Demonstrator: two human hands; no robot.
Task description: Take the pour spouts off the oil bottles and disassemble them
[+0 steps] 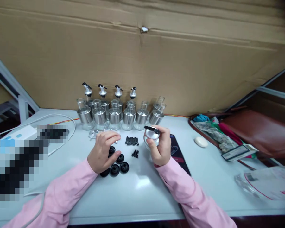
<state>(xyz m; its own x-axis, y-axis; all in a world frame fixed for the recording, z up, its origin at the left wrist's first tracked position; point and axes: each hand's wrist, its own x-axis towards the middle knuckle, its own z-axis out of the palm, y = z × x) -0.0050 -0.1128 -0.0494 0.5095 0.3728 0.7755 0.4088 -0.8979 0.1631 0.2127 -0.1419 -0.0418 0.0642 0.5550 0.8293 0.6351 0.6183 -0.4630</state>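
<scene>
My right hand [159,148] is closed around a small glass bottle [152,136] with a silver collar and a black pouring spout on top, held just above the white table [137,196]. My left hand [102,152] rests curled over a cluster of round black caps [118,164], its fingertips pinched near small silver parts [93,134]. Between the hands lie a row of black tubes [132,140] and a small heap of black rings [135,154]. Both sleeves are pink.
Several glass bottles [115,115] with silver collars stand in rows at the back, some with spouts. A cardboard wall [142,63] rises behind. A phone [178,152], a white oval object [200,141], a brown bag [258,129], a power strip [21,133] and a plastic bag [268,183] surround the work area.
</scene>
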